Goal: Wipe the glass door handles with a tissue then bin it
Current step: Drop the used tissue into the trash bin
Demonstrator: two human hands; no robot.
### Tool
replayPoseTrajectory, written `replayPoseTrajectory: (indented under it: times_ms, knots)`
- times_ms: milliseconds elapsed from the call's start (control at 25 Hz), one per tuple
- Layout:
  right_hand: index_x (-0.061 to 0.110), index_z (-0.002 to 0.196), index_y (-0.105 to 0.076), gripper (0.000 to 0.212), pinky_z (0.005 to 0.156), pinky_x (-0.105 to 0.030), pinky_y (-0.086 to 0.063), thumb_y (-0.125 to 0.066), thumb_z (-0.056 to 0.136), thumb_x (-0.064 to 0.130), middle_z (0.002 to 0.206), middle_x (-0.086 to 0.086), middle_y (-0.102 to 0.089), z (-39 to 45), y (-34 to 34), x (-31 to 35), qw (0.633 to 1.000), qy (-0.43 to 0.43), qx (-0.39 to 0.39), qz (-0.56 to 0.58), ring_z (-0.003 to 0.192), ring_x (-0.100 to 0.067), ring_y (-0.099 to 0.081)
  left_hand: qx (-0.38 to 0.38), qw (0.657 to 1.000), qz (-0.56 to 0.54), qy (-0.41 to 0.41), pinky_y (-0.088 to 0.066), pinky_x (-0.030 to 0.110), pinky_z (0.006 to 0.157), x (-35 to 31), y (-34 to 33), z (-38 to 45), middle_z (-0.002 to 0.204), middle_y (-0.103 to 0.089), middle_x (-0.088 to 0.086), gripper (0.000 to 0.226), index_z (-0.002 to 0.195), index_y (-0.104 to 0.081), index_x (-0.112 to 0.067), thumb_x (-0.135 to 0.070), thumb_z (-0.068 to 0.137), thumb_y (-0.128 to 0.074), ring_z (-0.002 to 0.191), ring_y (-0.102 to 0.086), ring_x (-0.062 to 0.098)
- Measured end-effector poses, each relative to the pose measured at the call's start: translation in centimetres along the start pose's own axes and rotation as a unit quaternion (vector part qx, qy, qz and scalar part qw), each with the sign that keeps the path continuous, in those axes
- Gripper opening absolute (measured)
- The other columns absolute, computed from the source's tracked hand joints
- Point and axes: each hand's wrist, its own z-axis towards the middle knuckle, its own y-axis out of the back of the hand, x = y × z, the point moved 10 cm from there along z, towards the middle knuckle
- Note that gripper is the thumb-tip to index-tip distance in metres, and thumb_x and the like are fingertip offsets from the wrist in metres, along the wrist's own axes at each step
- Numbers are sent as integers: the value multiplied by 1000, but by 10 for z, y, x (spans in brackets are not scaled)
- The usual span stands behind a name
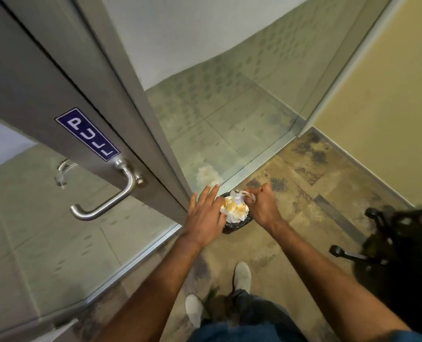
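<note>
A small black bin stands on the floor by the glass wall, heaped with crumpled white and stained paper. My left hand lies flat at the bin's left edge, fingers spread, touching the heap. At the bin's right rim my right hand is closed around a white tissue. Up on the left, the glass door's metal frame carries a curved steel handle under a blue PULL sign. A second handle shows through the glass on the door's far side.
An aluminium floor rail runs under the glass panels. A black office chair base with castors stands at the right. My two light shoes are on the patterned carpet below the bin. A yellow wall closes the right side.
</note>
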Motion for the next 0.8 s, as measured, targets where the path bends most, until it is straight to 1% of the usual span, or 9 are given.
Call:
replayPoseTrajectory:
  times_ms: [80,200,240,280,360,480,600,720,800]
  knots:
    - [11,125,-73,28,100,-38,-49,-63,100,12,121,-17,-62,13,1,-18,1000,-4,-4,23,114,-31,-57,45,999,-4,20,-8,52,137,4,-28,21,180,-15,1,50,158,-43,-23,-31,109,-54,168,-8,24]
    - [6,110,-67,15,77,-35,-48,-65,95,8,104,-12,-70,34,1,-45,999,-7,-31,27,96,-31,-63,86,995,-10,57,-15,48,137,15,-60,48,179,-18,2,53,161,-37,-22,-33,112,-53,167,-14,24]
    - [6,105,-66,10,72,-37,-48,-64,96,10,98,-13,-70,40,-3,-53,999,-15,-27,18,91,-32,-64,96,993,-13,69,-17,48,137,19,-68,54,178,-21,2,54,162,-37,-21,-33,112,-53,166,-16,24]
    - [5,102,-66,9,72,-39,-50,-63,97,11,97,-15,-71,49,-10,-65,999,-26,-17,9,90,-35,-65,105,991,-18,82,-20,48,137,24,-77,61,177,-23,3,54,162,-37,-20,-32,112,-53,165,-18,24]
    - [3,103,-69,13,81,-43,-53,-61,97,12,102,-21,-71,66,-27,-85,999,-39,1,-13,96,-39,-65,115,987,-28,107,-25,48,135,33,-95,76,176,-27,4,54,161,-38,-18,-32,111,-54,164,-22,25]
    - [2,108,-72,17,90,-39,-48,-63,98,13,117,-23,-65,87,-50,-114,997,-70,16,-4,108,-38,-61,123,981,-50,139,-28,44,133,48,-123,91,175,-29,5,55,162,-39,-16,-31,111,-55,163,-24,25]
    - [0,114,-72,21,93,-39,-53,-65,95,6,118,-23,-70,110,-75,-148,992,-121,34,24,108,-38,-67,119,983,-32,135,-29,37,130,58,-151,100,173,-34,5,56,163,-39,-14,-30,111,-54,161,-29,22]
    - [-6,129,-63,36,95,-39,-51,-63,94,-3,117,-28,-71,125,-96,-163,991,-116,50,51,109,-40,-67,120,984,-27,128,-32,36,128,61,-174,108,170,-41,6,55,162,-41,-12,-28,111,-56,157,-36,23]
    - [-6,132,-60,37,97,-38,-51,-57,95,-6,121,-27,-70,130,-107,-177,987,-137,61,64,112,-40,-66,125,983,-37,133,-32,38,129,62,-183,111,170,-41,7,56,162,-41,-11,-27,110,-59,157,-37,24]
